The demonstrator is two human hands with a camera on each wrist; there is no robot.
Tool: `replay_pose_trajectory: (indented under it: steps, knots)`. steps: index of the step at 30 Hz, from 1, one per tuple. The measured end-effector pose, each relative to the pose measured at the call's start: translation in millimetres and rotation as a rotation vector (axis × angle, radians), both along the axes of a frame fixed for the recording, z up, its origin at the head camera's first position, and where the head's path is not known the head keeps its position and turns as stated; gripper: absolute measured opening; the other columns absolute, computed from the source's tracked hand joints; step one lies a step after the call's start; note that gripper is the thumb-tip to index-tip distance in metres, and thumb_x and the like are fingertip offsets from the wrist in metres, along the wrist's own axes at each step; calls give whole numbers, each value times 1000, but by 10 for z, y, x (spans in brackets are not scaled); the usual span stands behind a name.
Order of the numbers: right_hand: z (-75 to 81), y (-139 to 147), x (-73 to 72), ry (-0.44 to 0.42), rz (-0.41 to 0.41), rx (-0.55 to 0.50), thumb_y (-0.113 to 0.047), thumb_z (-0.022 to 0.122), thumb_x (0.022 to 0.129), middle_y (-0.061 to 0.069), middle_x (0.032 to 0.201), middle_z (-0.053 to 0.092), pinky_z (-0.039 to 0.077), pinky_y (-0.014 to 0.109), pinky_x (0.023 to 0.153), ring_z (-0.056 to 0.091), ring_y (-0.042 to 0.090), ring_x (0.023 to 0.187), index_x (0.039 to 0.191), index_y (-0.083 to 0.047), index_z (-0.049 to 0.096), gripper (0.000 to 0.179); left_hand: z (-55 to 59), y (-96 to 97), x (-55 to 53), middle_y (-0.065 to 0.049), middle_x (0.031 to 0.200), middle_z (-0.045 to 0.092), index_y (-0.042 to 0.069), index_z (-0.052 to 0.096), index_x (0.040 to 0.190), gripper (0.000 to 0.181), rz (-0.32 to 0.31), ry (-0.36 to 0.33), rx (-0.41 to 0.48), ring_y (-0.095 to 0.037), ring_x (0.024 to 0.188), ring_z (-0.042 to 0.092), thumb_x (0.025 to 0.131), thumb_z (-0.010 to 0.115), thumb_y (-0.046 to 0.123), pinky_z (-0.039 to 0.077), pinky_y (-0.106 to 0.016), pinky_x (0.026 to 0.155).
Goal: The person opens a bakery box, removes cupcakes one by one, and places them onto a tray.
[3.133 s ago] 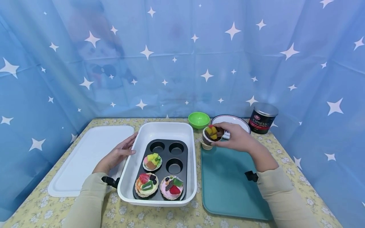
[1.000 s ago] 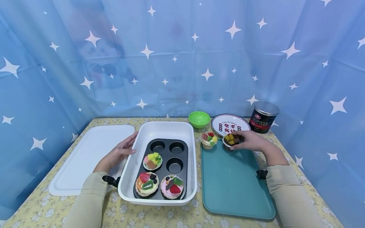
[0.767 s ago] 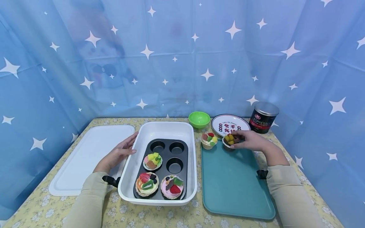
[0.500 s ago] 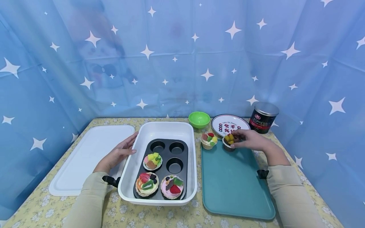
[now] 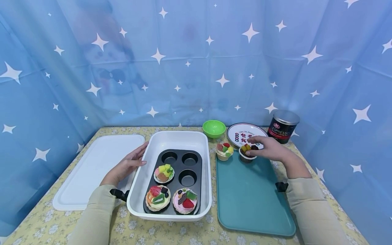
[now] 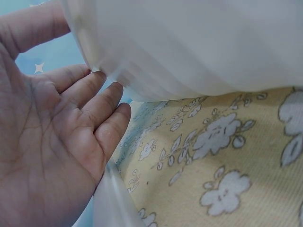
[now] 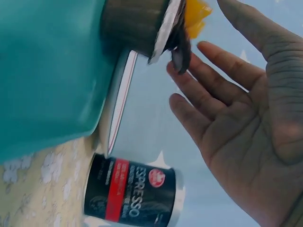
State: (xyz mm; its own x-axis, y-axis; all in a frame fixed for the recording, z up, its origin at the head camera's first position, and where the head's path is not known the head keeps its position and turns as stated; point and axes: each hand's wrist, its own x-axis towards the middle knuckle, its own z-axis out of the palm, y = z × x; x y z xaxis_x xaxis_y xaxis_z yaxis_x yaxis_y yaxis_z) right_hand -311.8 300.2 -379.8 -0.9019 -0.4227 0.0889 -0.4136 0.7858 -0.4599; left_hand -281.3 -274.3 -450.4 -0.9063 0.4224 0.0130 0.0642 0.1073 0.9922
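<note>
A chocolate cupcake [image 5: 246, 158] with yellow fruit pieces stands upright on the teal tray's [image 5: 252, 194] far edge. My right hand [image 5: 271, 148] hovers at its right side, fingers spread around the topping; in the right wrist view the fingers [image 7: 199, 94] are extended and the palm is bare. My left hand [image 5: 128, 164] lies along the left wall of a deep white pan [image 5: 177, 139], its straight fingertips touching the outside. Inside the pan is a dark muffin tin [image 5: 179, 172] carrying several fruit-topped tartlets [image 5: 184, 200] and several vacant cups.
Left of the chocolate cupcake stands a fruit cupcake [image 5: 224, 151]. Behind are a green bowl [image 5: 213, 129], a white plate [image 5: 240, 131] with red lettering and an espresso can [image 5: 280, 129]. A white lid-like tray [image 5: 98, 170] lies at left on the flowered tablecloth [image 5: 125, 224].
My right hand carried the chocolate cupcake rightward and down onto the teal tray, beside the fruit cupcake, then loosened its fingers. My left hand stayed on the pan.
</note>
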Motion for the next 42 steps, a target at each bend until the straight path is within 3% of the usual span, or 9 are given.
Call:
replay_pose_trajectory:
  steps: [7, 12, 17, 22, 31, 35, 42]
  knots:
    - [103, -206, 69, 49, 79, -56, -37, 73, 93, 18, 137, 60, 45, 59, 100, 54, 39, 127, 141, -6, 57, 59, 5, -9, -21, 0, 169, 10, 23, 12, 164, 89, -11, -3, 1, -27, 154, 8, 92, 64, 13, 15, -51, 119]
    - [177, -443, 161, 104, 196, -103, -28, 75, 92, 14, 136, 61, 47, 58, 99, 56, 35, 125, 139, -9, 59, 53, 18, -2, -50, 0, 169, 11, 23, 13, 164, 87, -20, 4, 2, -27, 154, 9, 93, 62, 10, 21, -44, 119]
    - [175, -743, 267, 132, 339, -116, -29, 75, 92, 10, 133, 64, 48, 55, 99, 58, 32, 124, 136, -10, 61, 50, 8, 5, -54, 1, 169, 12, 24, 13, 164, 86, -14, 2, 10, -27, 154, 10, 93, 60, 8, 15, -51, 119]
    - [141, -1009, 418, 77, 428, -137, -42, 74, 92, 2, 138, 61, 47, 52, 102, 53, 27, 132, 138, -16, 61, 54, -4, 6, -46, 0, 169, 11, 23, 13, 164, 87, -6, 0, 8, -28, 154, 9, 93, 61, 9, 13, -54, 119]
    - [-6, -1416, 652, -39, 643, -104, -43, 70, 94, -2, 141, 57, 47, 42, 104, 54, 16, 129, 142, -17, 56, 55, -13, 2, -24, 0, 169, 10, 23, 12, 164, 88, -10, -3, 10, -27, 154, 8, 93, 62, 10, 12, -54, 119]
    - [-64, -1560, 746, -73, 683, -69, -48, 67, 94, -6, 143, 55, 45, 40, 106, 52, 13, 131, 143, -23, 54, 57, -5, 8, -14, 1, 169, 11, 24, 13, 164, 87, -2, -12, 18, -26, 154, 8, 93, 62, 10, 11, -53, 120]
    - [-145, -1762, 902, -69, 754, -20, -51, 66, 95, -4, 141, 56, 45, 33, 105, 54, 14, 129, 144, -15, 53, 62, 11, 10, 6, 1, 169, 11, 24, 12, 164, 87, 0, -2, 5, -26, 154, 9, 93, 61, 10, 13, -54, 120]
